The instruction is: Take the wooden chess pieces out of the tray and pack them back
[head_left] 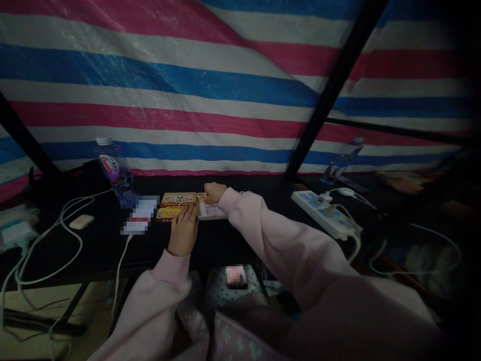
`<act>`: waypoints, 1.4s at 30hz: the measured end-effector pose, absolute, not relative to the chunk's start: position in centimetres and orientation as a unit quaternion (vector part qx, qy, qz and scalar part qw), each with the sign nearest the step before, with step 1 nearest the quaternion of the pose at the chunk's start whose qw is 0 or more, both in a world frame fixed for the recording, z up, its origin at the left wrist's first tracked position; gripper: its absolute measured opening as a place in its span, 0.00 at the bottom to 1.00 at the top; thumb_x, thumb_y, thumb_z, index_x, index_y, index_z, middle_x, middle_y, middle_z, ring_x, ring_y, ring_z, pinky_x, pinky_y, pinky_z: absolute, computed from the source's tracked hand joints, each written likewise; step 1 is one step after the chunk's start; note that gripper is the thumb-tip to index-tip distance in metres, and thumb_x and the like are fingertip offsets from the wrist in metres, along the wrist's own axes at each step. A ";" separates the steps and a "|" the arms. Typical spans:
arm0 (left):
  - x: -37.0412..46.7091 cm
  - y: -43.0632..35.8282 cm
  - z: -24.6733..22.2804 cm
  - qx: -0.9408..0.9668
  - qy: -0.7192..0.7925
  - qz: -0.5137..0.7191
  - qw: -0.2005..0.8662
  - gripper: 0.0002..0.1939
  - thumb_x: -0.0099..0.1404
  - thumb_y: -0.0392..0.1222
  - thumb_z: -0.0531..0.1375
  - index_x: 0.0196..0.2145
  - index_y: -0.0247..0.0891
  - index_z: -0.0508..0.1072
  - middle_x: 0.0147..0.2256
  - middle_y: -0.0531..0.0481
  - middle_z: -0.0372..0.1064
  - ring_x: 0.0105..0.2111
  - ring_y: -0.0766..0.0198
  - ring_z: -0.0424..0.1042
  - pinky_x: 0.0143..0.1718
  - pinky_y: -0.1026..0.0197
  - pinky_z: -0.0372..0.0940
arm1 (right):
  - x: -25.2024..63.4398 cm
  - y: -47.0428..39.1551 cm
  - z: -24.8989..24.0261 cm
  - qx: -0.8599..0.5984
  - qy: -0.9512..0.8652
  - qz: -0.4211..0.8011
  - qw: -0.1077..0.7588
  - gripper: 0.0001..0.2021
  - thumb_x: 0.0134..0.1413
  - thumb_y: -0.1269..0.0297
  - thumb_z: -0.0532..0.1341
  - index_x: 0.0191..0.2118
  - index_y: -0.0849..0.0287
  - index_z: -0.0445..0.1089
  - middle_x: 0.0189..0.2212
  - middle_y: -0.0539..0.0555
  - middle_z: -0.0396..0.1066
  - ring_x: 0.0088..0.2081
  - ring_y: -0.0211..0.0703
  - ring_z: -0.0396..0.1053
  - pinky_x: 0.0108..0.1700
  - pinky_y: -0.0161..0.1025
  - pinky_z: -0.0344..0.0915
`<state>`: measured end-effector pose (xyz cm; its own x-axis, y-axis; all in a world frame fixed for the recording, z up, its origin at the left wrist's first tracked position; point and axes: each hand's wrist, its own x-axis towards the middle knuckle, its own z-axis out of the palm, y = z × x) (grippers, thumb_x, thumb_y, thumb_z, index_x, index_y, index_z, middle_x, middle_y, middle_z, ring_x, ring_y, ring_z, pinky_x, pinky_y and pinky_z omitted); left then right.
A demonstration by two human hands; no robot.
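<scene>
So the left hand (184,233) is resting on the right side of a printed box (176,200), its grip loosely spread, fingers lying flat and pointing away from the body. The white tray (212,217) is sitting right beside that box on its right side, on the table (150,253). The right hand (215,192) is the nearer one to the tray, hovering or resting at its far left part with fingers curling down. Can't tell if that grip is pinching anything, the knuckles are hiding it. The tray is lying below and toward the body from the right hand. Its long axis seems to be running left to right, but the sleeve is covering the right end, so don't quote me

Texture-wise: the box is looking like glossy card in yellow and brown, flat and rectangular. The tray is looking shallow and pale, holding some pink-and-white stuff (211,209). A clear plastic bottle (117,173) is standing off to the left, and behind everything a crinkly striped tarp (161,80) is hanging, shining a bit
</scene>
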<state>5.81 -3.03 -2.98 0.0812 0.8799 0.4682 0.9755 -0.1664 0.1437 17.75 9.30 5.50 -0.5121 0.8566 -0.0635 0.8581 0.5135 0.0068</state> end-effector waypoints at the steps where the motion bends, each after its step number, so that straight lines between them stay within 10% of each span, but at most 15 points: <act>1: 5.8 -3.0 -3.0 -0.728 -0.637 -0.232 0.104 0.22 0.64 0.37 0.47 0.57 0.37 0.60 0.57 0.44 0.58 0.57 0.56 0.56 0.54 0.51 0.52 | 17.6 9.3 5.2 0.496 0.868 -0.012 0.028 0.14 0.47 0.62 0.61 0.41 0.60 0.68 0.42 0.60 0.72 0.43 0.49 0.71 0.37 0.37 0.65; 11: 5.8 -3.0 -2.9 -0.730 -0.635 -0.225 0.110 0.22 0.64 0.36 0.48 0.56 0.34 0.60 0.57 0.43 0.59 0.57 0.55 0.57 0.53 0.51 0.53 | 17.9 9.2 5.2 0.513 0.857 -0.045 -0.028 0.11 0.45 0.66 0.62 0.38 0.61 0.68 0.39 0.59 0.72 0.39 0.46 0.71 0.34 0.34 0.63; 27: 5.9 -3.2 -2.8 -0.725 -0.640 -0.233 0.103 0.22 0.64 0.36 0.48 0.56 0.34 0.61 0.57 0.44 0.59 0.57 0.55 0.57 0.53 0.49 0.54 | 31.4 -1.0 0.8 0.560 0.645 -0.169 -0.492 0.13 0.40 0.56 0.62 0.27 0.58 0.60 0.23 0.48 0.65 0.20 0.33 0.62 0.23 0.31 0.59; 42: 5.9 -3.2 -2.7 -0.728 -0.637 -0.234 0.096 0.22 0.64 0.36 0.48 0.56 0.34 0.61 0.57 0.44 0.59 0.57 0.55 0.57 0.53 0.49 0.53 | 32.9 0.4 -3.3 0.580 0.655 -0.144 -0.462 0.09 0.42 0.59 0.59 0.29 0.59 0.64 0.26 0.51 0.67 0.23 0.35 0.65 0.24 0.32 0.61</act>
<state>5.88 -3.17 -2.75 0.0779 0.8829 0.4631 0.9729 -0.1688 0.1582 32.86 0.41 -3.33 0.1007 0.8935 0.4375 0.6268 0.2846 -0.7254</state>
